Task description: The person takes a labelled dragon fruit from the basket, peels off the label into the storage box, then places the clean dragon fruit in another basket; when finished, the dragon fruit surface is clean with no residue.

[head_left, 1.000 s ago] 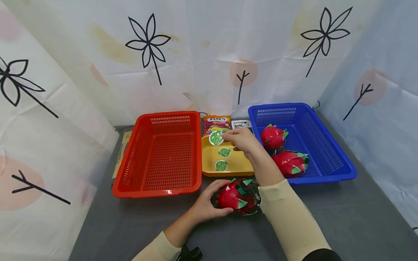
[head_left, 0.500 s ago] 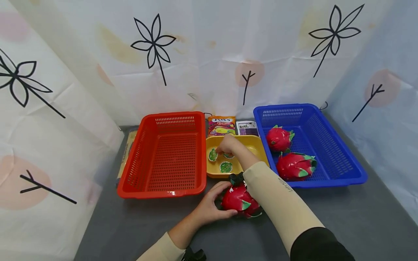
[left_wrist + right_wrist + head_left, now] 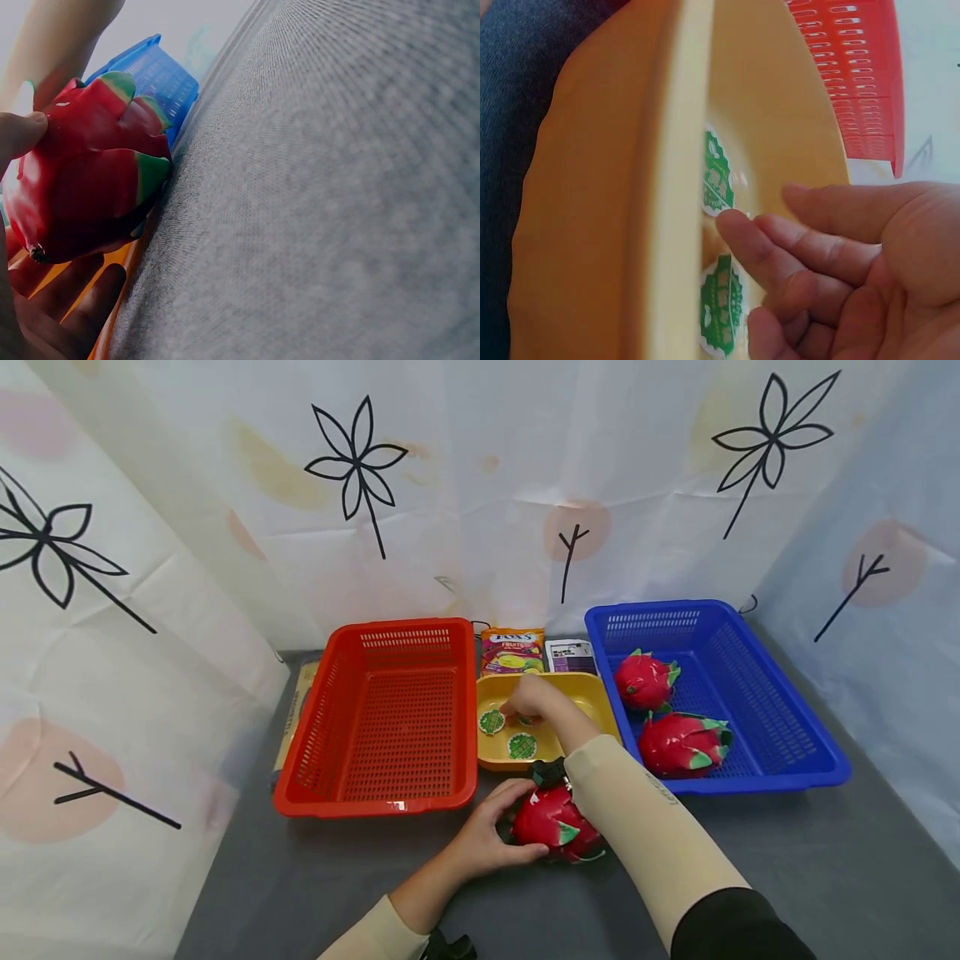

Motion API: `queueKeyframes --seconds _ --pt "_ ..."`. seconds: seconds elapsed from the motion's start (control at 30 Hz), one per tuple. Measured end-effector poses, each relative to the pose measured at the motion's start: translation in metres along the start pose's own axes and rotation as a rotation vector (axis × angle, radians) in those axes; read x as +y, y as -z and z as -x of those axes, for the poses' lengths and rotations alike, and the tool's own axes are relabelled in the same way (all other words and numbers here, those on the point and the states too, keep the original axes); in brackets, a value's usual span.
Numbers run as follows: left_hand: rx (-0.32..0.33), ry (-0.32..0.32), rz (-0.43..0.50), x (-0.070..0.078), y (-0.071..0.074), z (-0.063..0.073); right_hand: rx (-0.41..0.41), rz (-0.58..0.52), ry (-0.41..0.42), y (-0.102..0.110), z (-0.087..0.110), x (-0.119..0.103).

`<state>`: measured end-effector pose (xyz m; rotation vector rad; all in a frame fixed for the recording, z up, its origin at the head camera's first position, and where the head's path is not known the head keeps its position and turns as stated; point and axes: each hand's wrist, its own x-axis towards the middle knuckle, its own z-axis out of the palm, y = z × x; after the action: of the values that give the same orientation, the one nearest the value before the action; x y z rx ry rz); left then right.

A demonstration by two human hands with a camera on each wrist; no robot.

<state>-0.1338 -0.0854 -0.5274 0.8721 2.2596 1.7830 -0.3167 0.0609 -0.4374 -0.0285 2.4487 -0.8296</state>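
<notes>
My left hand (image 3: 491,839) grips a red dragon fruit (image 3: 551,820) with green-tipped scales, close over the grey table. In the left wrist view its thumb lies on one side of the dragon fruit (image 3: 90,165) and the fingers spread along the other. My right hand (image 3: 536,700) is down inside the yellow tray (image 3: 596,697). Round green-and-white stickers (image 3: 522,745) lie in that tray, one sticker (image 3: 491,722) just left of the right fingertips and another partly hidden under the hand. The right wrist view shows the right hand (image 3: 847,270) with loosely bent fingers, nothing between them.
A red basket (image 3: 472,768) stands left of the tray. On the right, a blue basket (image 3: 787,727) holds two more dragon fruits (image 3: 682,745). Behind the tray are a candy bag (image 3: 512,650) and a white printed packet (image 3: 572,656). A patterned white curtain encloses the table.
My right hand has lowered a round sticker from above the tray's back into its left part and let it go there. The left hand keeps its grip on the dragon fruit.
</notes>
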Motion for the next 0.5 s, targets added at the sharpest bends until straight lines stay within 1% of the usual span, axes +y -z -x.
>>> queueKeyframes --seconds 0.13,0.27,0.4,0.5 --pt "-0.009 -0.007 0.015 0.001 -0.001 -0.001 -0.007 -0.001 0.050 0.011 0.018 -0.003" --pt "-0.020 -0.011 0.031 0.003 -0.001 -0.002 -0.014 -0.045 0.113 0.025 0.042 -0.005" --pt "-0.013 -0.022 0.032 0.005 -0.001 -0.001 0.013 -0.070 0.201 0.038 0.068 -0.006" --pt "-0.010 -0.022 0.030 0.005 -0.002 -0.001 0.035 -0.114 0.235 0.046 0.092 -0.004"
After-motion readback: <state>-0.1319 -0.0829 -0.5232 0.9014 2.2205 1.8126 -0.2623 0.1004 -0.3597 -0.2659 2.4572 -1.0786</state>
